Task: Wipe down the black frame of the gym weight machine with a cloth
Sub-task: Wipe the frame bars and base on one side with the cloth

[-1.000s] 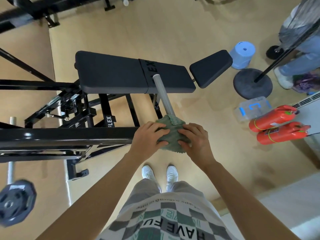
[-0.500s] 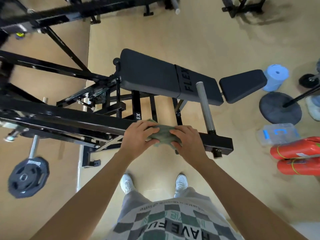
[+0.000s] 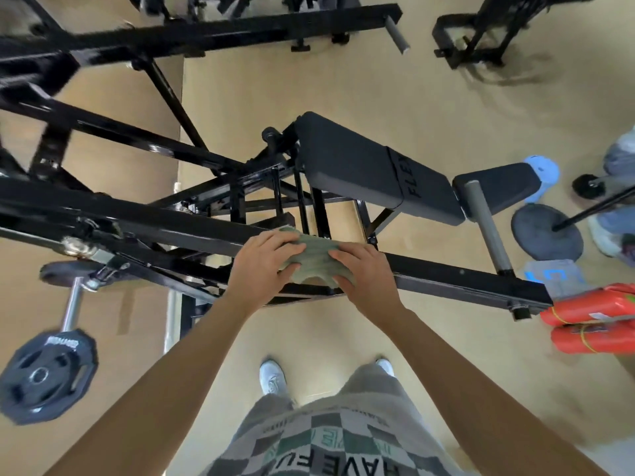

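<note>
Tan gym floor, cloth under both hands

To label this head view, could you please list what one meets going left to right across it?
Weight plate, left hand, green cloth, right hand, grey peg, orange canisters.

Bright, even indoor light, soft floor shadows, motion blur at left, wide-angle bending at edges.
</note>
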